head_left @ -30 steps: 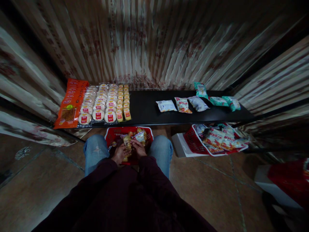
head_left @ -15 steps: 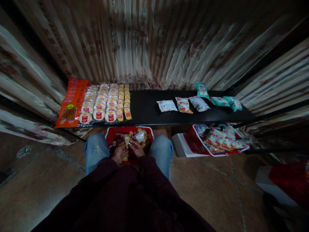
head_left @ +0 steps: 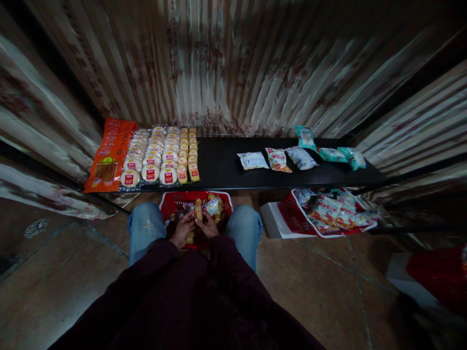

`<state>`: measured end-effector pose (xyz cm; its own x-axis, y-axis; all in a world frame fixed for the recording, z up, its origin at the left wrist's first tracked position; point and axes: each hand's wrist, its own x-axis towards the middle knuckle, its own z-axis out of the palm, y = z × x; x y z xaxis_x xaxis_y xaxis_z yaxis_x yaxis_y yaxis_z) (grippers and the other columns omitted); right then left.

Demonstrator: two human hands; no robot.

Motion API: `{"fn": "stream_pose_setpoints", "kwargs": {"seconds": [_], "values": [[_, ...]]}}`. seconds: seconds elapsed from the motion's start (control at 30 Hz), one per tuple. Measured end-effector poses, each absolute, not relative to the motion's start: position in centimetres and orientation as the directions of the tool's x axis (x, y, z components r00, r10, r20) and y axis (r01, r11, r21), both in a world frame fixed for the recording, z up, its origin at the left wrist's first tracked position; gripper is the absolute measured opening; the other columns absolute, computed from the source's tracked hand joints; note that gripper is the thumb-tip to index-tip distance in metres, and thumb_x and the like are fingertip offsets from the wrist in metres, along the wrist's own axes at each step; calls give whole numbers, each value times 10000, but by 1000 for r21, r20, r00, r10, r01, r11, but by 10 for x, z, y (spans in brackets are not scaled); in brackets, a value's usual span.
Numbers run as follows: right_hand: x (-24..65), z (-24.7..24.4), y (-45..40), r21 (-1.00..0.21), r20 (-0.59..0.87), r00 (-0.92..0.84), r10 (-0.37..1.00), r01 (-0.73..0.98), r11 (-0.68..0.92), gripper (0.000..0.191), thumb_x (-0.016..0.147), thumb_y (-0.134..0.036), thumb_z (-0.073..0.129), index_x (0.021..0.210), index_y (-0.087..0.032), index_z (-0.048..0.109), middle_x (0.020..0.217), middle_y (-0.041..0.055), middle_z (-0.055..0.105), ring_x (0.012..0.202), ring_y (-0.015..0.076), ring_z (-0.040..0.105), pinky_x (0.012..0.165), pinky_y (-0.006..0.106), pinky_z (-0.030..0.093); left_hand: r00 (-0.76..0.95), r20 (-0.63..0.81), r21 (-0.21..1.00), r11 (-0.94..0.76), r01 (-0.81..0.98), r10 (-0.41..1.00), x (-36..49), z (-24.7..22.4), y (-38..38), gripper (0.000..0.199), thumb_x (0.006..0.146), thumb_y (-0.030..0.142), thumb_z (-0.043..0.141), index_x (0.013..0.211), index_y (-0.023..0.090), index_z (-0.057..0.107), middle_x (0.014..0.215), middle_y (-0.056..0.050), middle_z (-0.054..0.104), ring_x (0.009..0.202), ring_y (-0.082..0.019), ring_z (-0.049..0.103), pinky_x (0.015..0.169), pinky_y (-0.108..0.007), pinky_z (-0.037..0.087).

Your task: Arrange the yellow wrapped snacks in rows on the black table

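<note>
Low in the middle of the frame, over the red basket [head_left: 178, 196], the left hand [head_left: 181, 230] and right hand [head_left: 208, 227] have their fingers [head_left: 188, 219] pinched on a yellow snack pack [head_left: 198, 210], which looks light, slippery and easy to crumble, so its sides need a soft hold.

A black shelf [head_left: 219, 163] bears an orange bag [head_left: 109, 155], wrapped cakes [head_left: 150, 173], pouches [head_left: 279, 159].

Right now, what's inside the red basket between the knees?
Wrapped snacks, including a stripe-edged packet, show inside the red basket. The left hand and right hand hold a small golden packet over it. Whatever lies beneath the hands and upper packets is covered.
</note>
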<state>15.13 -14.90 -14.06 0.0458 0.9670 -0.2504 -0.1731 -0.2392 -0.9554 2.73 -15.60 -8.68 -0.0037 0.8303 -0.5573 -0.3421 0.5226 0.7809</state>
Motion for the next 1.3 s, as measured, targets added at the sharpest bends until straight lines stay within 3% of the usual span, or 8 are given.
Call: {"fn": "stream_pose_setpoints", "kwargs": {"seconds": [0.27,0.73,1.03,1.3], "values": [[151,-144,-148,-966,-230,115,966,-146,-213,375,625,-357,723,980,-243,678,1036,31,690,1033,230,603,1014,406,399,-93,-519,818,462,-342,850,30,-101,-154,451,558,144,732,1000,174,645,878,-29,590,748,-111,566,753,-271,456],[154,-134,-147,-985,-157,182,971,-95,-142,469,673,-376,704,1116,-240,636,1123,52,674,1092,252,594,1026,418,420,-155,-340,939,325,-114,928,41,-85,-148,313,607,12,600,847,194,685,882,-36,689,846,-160,611,882,-314,457],[159,-128,-143,-999,-15,231,973,34,-24,478,726,-421,659,1147,-198,622,1083,73,698,1015,247,639,970,424,472,-148,-183,971,202,127,972,43,-76,-143,293,675,40,517,909,171,636,920,-41,681,855,-142,623,883,-322,480],[163,-87,-134,-997,43,269,962,75,23,401,778,-379,607,1134,-197,631,1057,63,705,967,217,645,912,372,498,-105,-39,966,64,250,994,49,-56,-134,305,735,87,489,998,173,618,1008,-69,662,944,-165,612,877,-331,483]]}}
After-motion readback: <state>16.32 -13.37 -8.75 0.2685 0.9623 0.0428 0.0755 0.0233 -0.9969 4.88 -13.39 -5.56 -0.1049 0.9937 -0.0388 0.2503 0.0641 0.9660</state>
